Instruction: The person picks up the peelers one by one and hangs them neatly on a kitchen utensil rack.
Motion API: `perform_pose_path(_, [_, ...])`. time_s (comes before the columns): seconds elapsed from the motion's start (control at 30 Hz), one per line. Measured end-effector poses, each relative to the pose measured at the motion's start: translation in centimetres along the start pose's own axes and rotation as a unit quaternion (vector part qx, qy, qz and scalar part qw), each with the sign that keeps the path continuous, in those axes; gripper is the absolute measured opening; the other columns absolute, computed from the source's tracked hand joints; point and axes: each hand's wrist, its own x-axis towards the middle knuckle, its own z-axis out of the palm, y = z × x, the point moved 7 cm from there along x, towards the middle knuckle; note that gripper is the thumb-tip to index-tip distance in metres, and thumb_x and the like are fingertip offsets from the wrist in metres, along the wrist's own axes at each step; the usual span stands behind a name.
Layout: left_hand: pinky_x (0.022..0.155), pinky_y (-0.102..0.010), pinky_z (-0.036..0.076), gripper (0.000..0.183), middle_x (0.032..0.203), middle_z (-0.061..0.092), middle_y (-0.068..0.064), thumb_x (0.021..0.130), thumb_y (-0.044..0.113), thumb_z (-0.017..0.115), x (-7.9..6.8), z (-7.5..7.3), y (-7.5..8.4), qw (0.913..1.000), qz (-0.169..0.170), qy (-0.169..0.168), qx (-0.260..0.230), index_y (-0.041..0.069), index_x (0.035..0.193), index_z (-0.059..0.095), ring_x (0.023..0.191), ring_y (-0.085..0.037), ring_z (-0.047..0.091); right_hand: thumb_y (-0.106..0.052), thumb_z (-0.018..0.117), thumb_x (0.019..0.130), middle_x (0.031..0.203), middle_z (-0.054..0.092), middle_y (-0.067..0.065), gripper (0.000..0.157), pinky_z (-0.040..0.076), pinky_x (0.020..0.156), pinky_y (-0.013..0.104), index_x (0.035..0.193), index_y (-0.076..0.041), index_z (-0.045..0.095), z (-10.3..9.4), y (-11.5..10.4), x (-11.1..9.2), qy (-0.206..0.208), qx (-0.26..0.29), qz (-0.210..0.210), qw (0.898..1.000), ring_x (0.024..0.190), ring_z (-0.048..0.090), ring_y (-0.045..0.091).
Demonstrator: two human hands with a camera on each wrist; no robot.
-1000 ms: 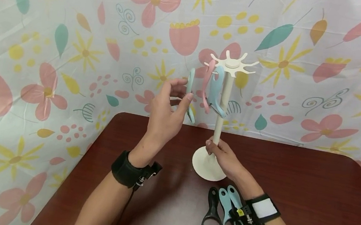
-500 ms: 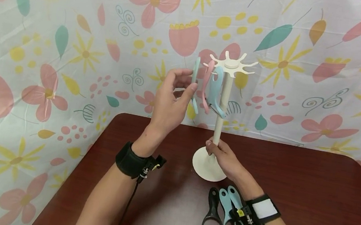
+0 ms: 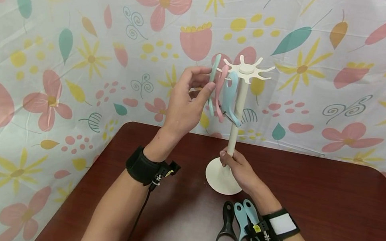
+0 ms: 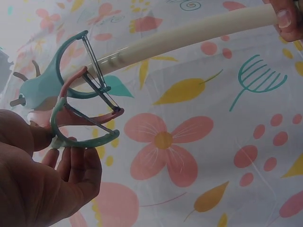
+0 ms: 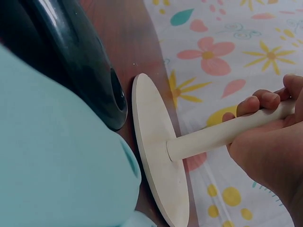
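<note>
My left hand pinches a mint green peeler by its handle, upright beside the rack's top. In the left wrist view that green peeler hangs blade end toward the camera, close to the pink one. A pink peeler and a light blue peeler hang from arms of the white rack. Whether the green peeler's hole meets a rack arm cannot be made out. Low on the pole, my right hand grips the rack, fingers wrapped round it, as the right wrist view also shows.
On the brown table lie a black peeler and two light blue peelers, partly under the right wrist. The rack's round base stands behind them. A flowered cloth hangs behind the table.
My left hand has moved up and to the right, bringing the green peeler close to the pink one at the rack's top. The right hand keeps its grip on the pole.
</note>
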Motion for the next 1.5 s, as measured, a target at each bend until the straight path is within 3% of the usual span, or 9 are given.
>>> perform_pose_path(0.27, [0.083, -0.038, 0.052, 0.032, 0.108, 0.061, -0.023, 0.095, 0.000, 0.058, 0.4, 0.4, -0.2, 0.9998, -0.010, -0.008, -0.014, -0.010, 0.125, 0.051, 0.097, -0.029, 0.060, -0.030, 0.044, 0.106, 0.084, 0.036, 0.017, 0.038, 0.025, 0.077, 0.051, 0.089, 0.004, 0.043, 0.1, 0.1, -0.1, -0.001, 0.005, -0.005, 1.000, 0.084, 0.030, 0.041])
perform_pose_path(0.43, [0.083, -0.033, 0.052, 0.031, 0.110, 0.062, -0.023, 0.096, 0.000, 0.058, 0.5, 0.5, -0.2, 0.9998, -0.013, -0.010, -0.011, -0.010, 0.125, 0.051, 0.098, -0.029, 0.060, -0.030, 0.044, 0.106, 0.083, 0.035, 0.019, 0.039, 0.026, 0.079, 0.052, 0.090, 0.005, 0.041, 0.2, 0.0, 0.0, -0.006, 0.009, -0.009, 1.000, 0.085, 0.030, 0.043])
perform_pose_path(0.7, [0.081, -0.030, 0.052, 0.030, 0.110, 0.063, -0.022, 0.096, 0.000, 0.057, 0.7, 0.7, -0.2, 0.9998, -0.010, -0.016, -0.004, -0.009, 0.124, 0.053, 0.097, -0.028, 0.061, -0.031, 0.043, 0.106, 0.086, 0.038, 0.017, 0.039, 0.027, 0.080, 0.053, 0.089, 0.004, 0.042, 0.1, -0.1, 0.2, -0.004, -0.001, -0.007, 1.000, 0.085, 0.036, 0.032])
perform_pose_path(0.9, [0.082, -0.028, 0.052, 0.030, 0.111, 0.063, -0.022, 0.097, 0.000, 0.057, 0.7, 1.0, -0.4, 0.9996, -0.017, -0.021, -0.011, -0.009, 0.124, 0.052, 0.097, -0.028, 0.061, -0.030, 0.043, 0.106, 0.084, 0.037, 0.018, 0.039, 0.027, 0.079, 0.050, 0.090, 0.005, 0.043, 0.1, 0.0, 0.2, -0.004, -0.002, -0.008, 1.000, 0.083, 0.033, 0.037])
perform_pose_path(1.17, [0.084, -0.034, 0.052, 0.029, 0.111, 0.063, -0.022, 0.097, 0.001, 0.057, 0.6, 1.2, -0.4, 0.9994, -0.021, -0.027, -0.009, -0.009, 0.124, 0.053, 0.098, -0.027, 0.062, -0.031, 0.044, 0.105, 0.085, 0.038, 0.016, 0.038, 0.025, 0.081, 0.055, 0.090, 0.003, 0.044, 0.0, 0.1, 0.1, 0.003, 0.004, -0.003, 1.000, 0.085, 0.036, 0.027])
perform_pose_path(1.4, [0.083, -0.030, 0.052, 0.029, 0.112, 0.062, -0.023, 0.097, 0.000, 0.056, 0.4, 1.3, -0.5, 0.9992, -0.016, -0.035, -0.009, -0.010, 0.124, 0.052, 0.099, -0.027, 0.062, -0.031, 0.044, 0.105, 0.083, 0.037, 0.018, 0.040, 0.027, 0.079, 0.051, 0.090, 0.005, 0.043, 0.1, 0.0, 0.1, 0.004, 0.004, -0.005, 1.000, 0.084, 0.031, 0.041])
perform_pose_path(1.5, [0.084, -0.030, 0.052, 0.029, 0.113, 0.062, -0.024, 0.097, -0.001, 0.055, 0.3, 1.4, -0.6, 0.9991, -0.011, -0.038, -0.014, -0.011, 0.124, 0.052, 0.100, -0.028, 0.062, -0.030, 0.044, 0.106, 0.085, 0.038, 0.019, 0.040, 0.027, 0.079, 0.051, 0.090, 0.006, 0.043, 0.1, 0.0, 0.0, 0.004, -0.001, -0.005, 1.000, 0.085, 0.033, 0.039])
